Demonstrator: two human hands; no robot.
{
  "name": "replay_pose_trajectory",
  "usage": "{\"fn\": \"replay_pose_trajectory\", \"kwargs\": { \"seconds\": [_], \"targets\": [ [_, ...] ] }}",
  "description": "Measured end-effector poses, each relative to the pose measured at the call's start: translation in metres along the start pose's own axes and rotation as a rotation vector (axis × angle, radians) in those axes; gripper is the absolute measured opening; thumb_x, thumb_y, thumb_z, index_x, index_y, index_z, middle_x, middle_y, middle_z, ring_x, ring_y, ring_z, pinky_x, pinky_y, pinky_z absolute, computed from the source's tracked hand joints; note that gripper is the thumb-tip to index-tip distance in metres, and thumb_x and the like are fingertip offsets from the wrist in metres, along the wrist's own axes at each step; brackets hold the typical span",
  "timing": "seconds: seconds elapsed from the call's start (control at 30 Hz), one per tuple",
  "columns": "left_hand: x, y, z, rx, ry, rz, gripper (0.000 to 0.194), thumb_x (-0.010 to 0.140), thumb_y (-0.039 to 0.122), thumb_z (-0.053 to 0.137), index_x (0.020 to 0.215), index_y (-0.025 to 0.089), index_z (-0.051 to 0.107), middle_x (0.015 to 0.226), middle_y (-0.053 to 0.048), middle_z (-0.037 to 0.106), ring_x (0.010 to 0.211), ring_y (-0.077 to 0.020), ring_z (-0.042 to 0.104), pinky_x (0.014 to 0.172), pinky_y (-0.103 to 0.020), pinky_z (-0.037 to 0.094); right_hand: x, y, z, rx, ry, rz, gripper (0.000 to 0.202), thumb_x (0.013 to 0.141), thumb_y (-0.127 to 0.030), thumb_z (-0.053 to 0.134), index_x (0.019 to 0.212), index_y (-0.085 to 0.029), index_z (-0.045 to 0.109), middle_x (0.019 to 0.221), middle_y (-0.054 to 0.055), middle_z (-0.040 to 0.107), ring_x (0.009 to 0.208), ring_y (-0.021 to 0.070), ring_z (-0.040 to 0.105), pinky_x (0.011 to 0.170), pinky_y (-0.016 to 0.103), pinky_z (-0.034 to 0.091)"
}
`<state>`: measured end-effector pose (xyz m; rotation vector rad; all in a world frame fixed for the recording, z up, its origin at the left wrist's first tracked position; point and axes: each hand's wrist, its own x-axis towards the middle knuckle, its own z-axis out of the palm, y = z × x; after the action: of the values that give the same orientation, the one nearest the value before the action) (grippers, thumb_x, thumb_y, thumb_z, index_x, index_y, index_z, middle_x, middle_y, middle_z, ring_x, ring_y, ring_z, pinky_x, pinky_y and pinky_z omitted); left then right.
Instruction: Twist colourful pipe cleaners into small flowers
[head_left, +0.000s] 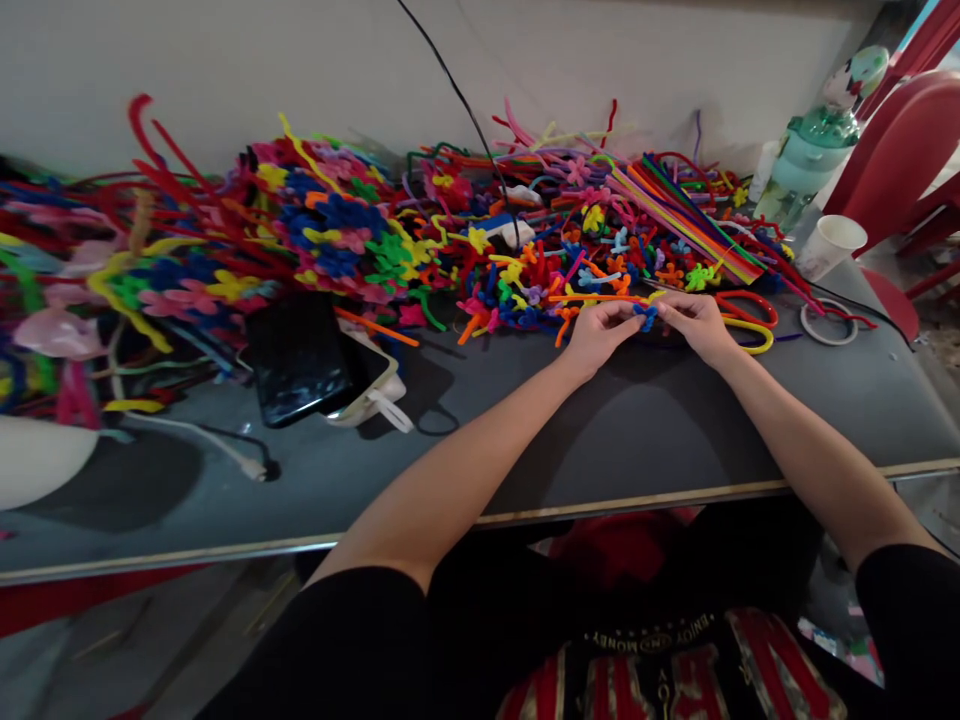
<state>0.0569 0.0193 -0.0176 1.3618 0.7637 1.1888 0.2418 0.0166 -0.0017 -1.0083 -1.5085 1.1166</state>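
A small blue pipe-cleaner piece (646, 318) is pinched between my two hands above the grey table (480, 440). My left hand (600, 335) grips it from the left with thumb and fingertips. From the right, my right hand (694, 322) holds it the same way, its fingers pressed together. An orange pipe cleaner (589, 297) extends leftward just behind my fingers. Scissors with one red and one yellow handle loop (752, 336) lie beside my right hand, partly hidden by it.
Heaped colourful pipe-cleaner flowers (341, 235) line the wall. A black phone (300, 360) and a white cable (217, 440) lie at left. A paper cup (832, 247), a green bottle (810, 160) and a grey ring (829, 322) are at right, near red chairs (892, 160).
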Motion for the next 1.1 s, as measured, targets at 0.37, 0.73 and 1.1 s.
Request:
{"fn": "replay_pose_trajectory", "kwargs": {
  "seconds": [0.37,0.73,1.1],
  "targets": [
    [-0.004,0.004,0.001,0.216,-0.088,0.149,0.037,0.078,0.051,0.074,0.086,0.014,0.075,0.086,-0.007,0.076,0.076,-0.0155,0.068,0.073,-0.029,0.055,0.001,-0.01,-0.011,0.139,-0.175,0.044,0.03,0.058,-0.05,0.09,0.073,-0.025,0.081,0.088,0.004,0.076,0.081,0.0146,0.067,0.069,0.027,0.054],
    [-0.009,0.012,-0.003,0.357,-0.139,0.158,0.024,0.075,0.04,0.076,0.08,0.016,0.077,0.08,-0.006,0.077,0.071,-0.0171,0.07,0.065,-0.027,0.055,0.001,-0.016,-0.017,0.045,-0.303,0.068,0.023,0.055,-0.035,0.093,0.069,-0.022,0.08,0.089,0.004,0.077,0.084,0.0161,0.07,0.083,0.032,0.057],
    [-0.01,0.016,0.006,0.381,0.142,0.124,0.02,0.075,0.03,0.075,0.088,0.017,0.069,0.07,-0.001,0.069,0.06,-0.0119,0.06,0.06,-0.026,0.05,-0.007,-0.011,-0.002,-0.12,-0.071,0.067,0.034,0.062,-0.043,0.086,0.083,-0.017,0.079,0.08,0.005,0.075,0.061,0.0133,0.064,0.048,0.025,0.051]
  ]
}}
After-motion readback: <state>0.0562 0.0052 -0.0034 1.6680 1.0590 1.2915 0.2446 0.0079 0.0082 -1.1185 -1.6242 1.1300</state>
